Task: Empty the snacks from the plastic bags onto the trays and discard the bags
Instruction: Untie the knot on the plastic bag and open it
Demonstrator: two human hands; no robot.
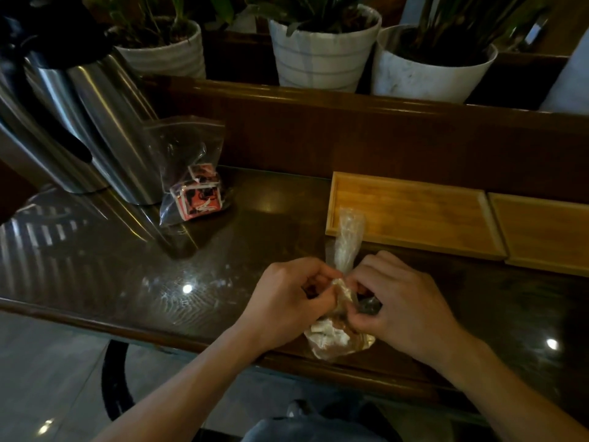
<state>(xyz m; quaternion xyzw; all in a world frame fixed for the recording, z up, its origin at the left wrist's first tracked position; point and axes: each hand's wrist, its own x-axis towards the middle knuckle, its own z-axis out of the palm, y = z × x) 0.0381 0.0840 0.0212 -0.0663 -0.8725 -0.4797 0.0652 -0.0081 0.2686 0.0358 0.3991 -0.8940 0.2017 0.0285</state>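
Steel flasks (95, 122), three potted plants (322, 43), perhaps orchids.

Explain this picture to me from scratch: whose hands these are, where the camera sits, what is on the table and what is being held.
There is no machine here. A person wears one wide-angle camera on the head, looking forward and down, so the two arms reaching in from the bottom are that person's own. The left hand and right hand both pinch the twisted neck of a small clear snack bag resting near the front edge of the dark wooden table; they seem to be working it open. Just beyond lie two shallow wooden trays, side by side, nothing on them yet. To the left a zip bag of red-and-white wrapped snacks leans beside shiny steel flasks. White plant pots stand behind the table.
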